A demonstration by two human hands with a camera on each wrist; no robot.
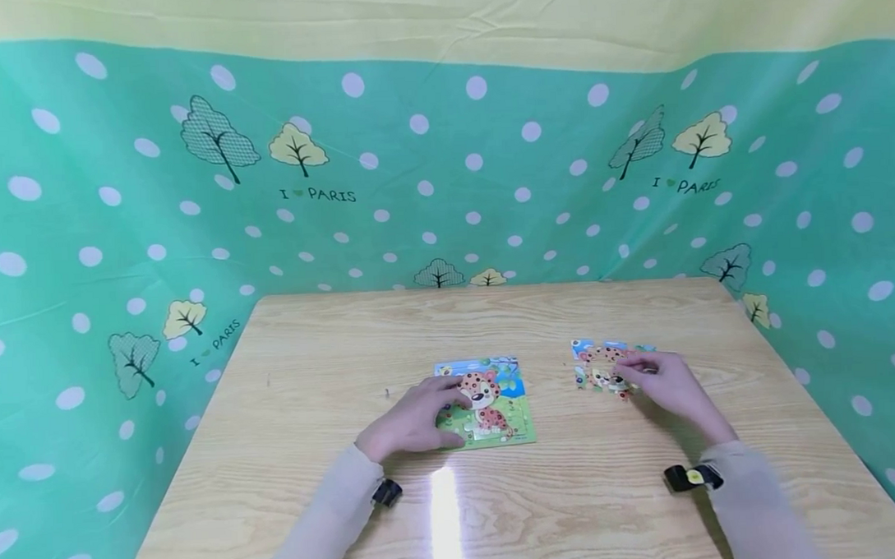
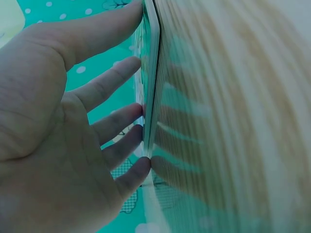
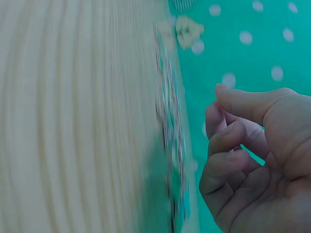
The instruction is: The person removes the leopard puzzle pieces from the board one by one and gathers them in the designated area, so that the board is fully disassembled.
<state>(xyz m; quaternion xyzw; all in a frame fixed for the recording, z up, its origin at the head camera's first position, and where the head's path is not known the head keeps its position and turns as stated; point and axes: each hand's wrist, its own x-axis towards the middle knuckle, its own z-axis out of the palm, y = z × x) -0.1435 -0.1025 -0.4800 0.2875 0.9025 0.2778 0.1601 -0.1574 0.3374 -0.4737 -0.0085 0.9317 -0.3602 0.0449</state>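
The puzzle board (image 1: 489, 403) lay flat on the wooden table (image 1: 310, 358), near the middle, and everything else sat in relation to it. The left hand (image 1: 417, 420) rested on the board's left part, fingers straight and slightly spread — in the left wrist view all the fingertips (image 2: 141, 63) touched the board's edge (image 2: 151, 73), pressing rather than gripping.

To the right of the board, well apart from it, lay a cluster of loose puzzle pieces (image 1: 602, 363). The right hand (image 1: 662, 383) hovered over the cluster's right side with its fingers curled inward. In the right wrist view the curled fingers (image 3: 228, 145) sat just beside the pieces (image 3: 170, 131), thumb near the forefinger — whether they pinched a piece could not be told.

Behind the board, a green dotted cloth (image 1: 444, 173) backed the table.
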